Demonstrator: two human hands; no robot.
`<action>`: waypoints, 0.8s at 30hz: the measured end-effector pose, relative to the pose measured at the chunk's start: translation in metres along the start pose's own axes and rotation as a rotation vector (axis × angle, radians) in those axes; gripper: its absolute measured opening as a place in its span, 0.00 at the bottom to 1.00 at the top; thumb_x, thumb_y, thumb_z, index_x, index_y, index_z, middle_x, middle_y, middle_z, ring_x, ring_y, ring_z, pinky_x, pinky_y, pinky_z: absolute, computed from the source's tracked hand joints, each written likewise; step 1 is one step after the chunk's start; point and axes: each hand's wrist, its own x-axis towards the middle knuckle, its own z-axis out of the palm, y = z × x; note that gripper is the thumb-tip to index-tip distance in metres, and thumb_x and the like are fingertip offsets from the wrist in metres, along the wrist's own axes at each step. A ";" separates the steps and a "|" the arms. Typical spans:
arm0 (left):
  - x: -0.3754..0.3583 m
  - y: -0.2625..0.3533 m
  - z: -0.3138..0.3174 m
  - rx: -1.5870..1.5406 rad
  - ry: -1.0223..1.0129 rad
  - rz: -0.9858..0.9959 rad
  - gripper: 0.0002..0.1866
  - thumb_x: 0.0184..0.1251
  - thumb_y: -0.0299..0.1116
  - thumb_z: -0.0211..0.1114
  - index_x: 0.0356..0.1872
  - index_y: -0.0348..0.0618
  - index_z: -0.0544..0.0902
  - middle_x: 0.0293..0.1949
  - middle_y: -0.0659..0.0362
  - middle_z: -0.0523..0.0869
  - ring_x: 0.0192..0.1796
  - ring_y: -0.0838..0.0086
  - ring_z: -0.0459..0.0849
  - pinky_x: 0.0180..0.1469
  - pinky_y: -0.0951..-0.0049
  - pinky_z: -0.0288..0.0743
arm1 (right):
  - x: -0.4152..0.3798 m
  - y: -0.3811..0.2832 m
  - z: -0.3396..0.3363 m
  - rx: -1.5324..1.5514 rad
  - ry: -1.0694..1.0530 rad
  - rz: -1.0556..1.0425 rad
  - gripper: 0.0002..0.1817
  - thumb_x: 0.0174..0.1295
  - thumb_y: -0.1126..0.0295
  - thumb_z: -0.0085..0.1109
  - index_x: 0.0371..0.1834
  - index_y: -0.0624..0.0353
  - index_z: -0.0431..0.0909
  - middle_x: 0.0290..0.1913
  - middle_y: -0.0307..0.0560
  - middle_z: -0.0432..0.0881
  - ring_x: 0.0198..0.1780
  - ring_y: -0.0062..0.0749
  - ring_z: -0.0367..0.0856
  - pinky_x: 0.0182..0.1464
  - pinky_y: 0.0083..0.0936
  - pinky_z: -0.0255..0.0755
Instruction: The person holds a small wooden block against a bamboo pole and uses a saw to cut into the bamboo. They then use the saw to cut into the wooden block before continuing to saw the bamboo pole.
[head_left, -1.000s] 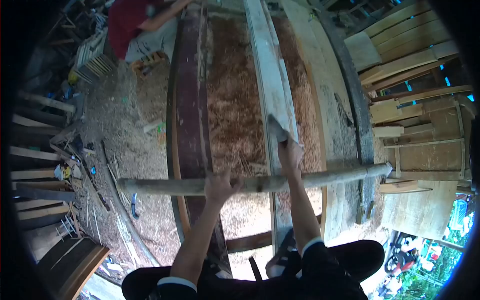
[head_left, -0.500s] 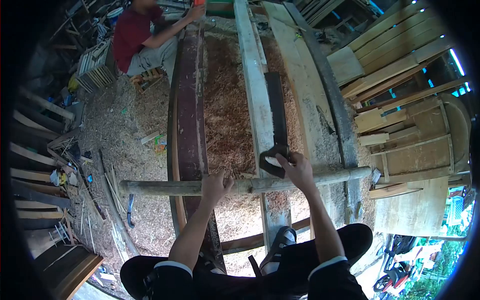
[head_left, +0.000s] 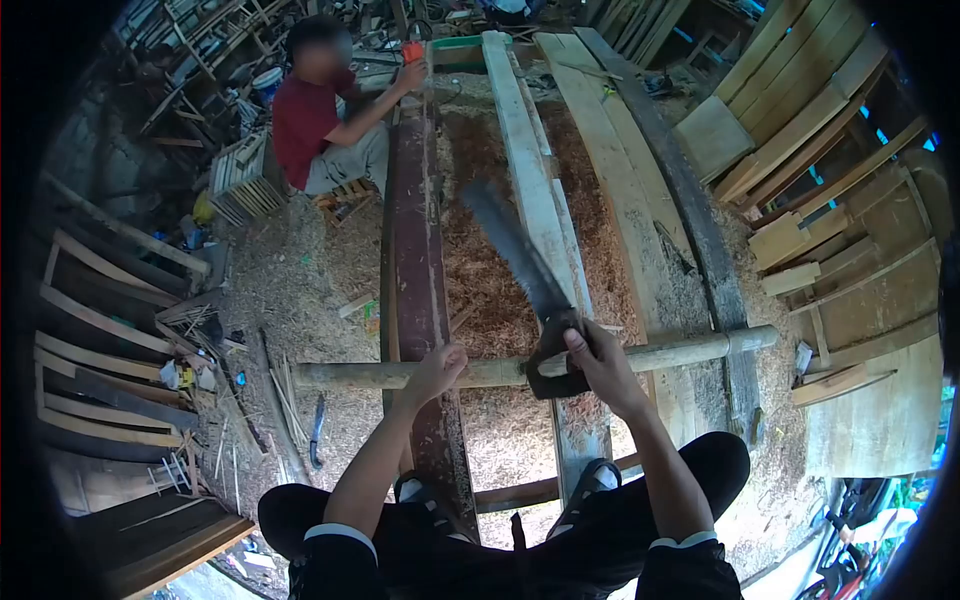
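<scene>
My right hand [head_left: 605, 368] is closed round the dark handle of a hand saw [head_left: 515, 250]. The blade points up and to the left, above the gap between two long boards, with its toothed edge facing down-left. A round bamboo pole [head_left: 490, 373] lies crosswise over the boards, right under the saw handle. My left hand [head_left: 435, 375] is at the pole over the dark red board [head_left: 415, 260], its fingers curled in; what they hold, if anything, is hidden. A pale whitish board [head_left: 530, 160] runs lengthwise below the saw.
Another person [head_left: 320, 125] in a dark red shirt sits at the far left, a hand on an orange tool [head_left: 412, 52]. Wide planks [head_left: 625, 170] lie to the right, and more boards lean on the right side. Wood shavings cover the ground. A knife-like tool [head_left: 317, 430] lies at left.
The saw has swung from along the pale board to a leftward slant, and its blade is lifted. My left hand's fingers have curled at the pole. The view has shifted.
</scene>
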 end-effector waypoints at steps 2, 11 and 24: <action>0.000 0.008 -0.022 0.215 -0.017 0.203 0.13 0.74 0.37 0.62 0.51 0.38 0.80 0.43 0.49 0.85 0.45 0.54 0.87 0.47 0.62 0.79 | -0.001 -0.002 -0.001 -0.075 -0.037 -0.030 0.22 0.76 0.51 0.55 0.46 0.64 0.78 0.29 0.35 0.75 0.31 0.15 0.72 0.34 0.19 0.68; -0.060 0.202 -0.037 0.810 0.467 0.653 0.20 0.73 0.37 0.61 0.63 0.47 0.78 0.65 0.51 0.77 0.72 0.53 0.70 0.77 0.49 0.53 | -0.004 -0.022 -0.002 -0.133 -0.303 -0.053 0.23 0.72 0.53 0.62 0.52 0.66 0.82 0.32 0.46 0.83 0.34 0.28 0.78 0.40 0.31 0.73; -0.043 0.146 -0.040 0.553 0.218 0.473 0.15 0.66 0.44 0.70 0.41 0.42 0.85 0.39 0.55 0.87 0.47 0.58 0.84 0.57 0.58 0.72 | -0.010 -0.010 0.015 0.280 -0.290 0.242 0.26 0.69 0.60 0.67 0.64 0.63 0.73 0.30 0.44 0.84 0.33 0.21 0.81 0.37 0.22 0.75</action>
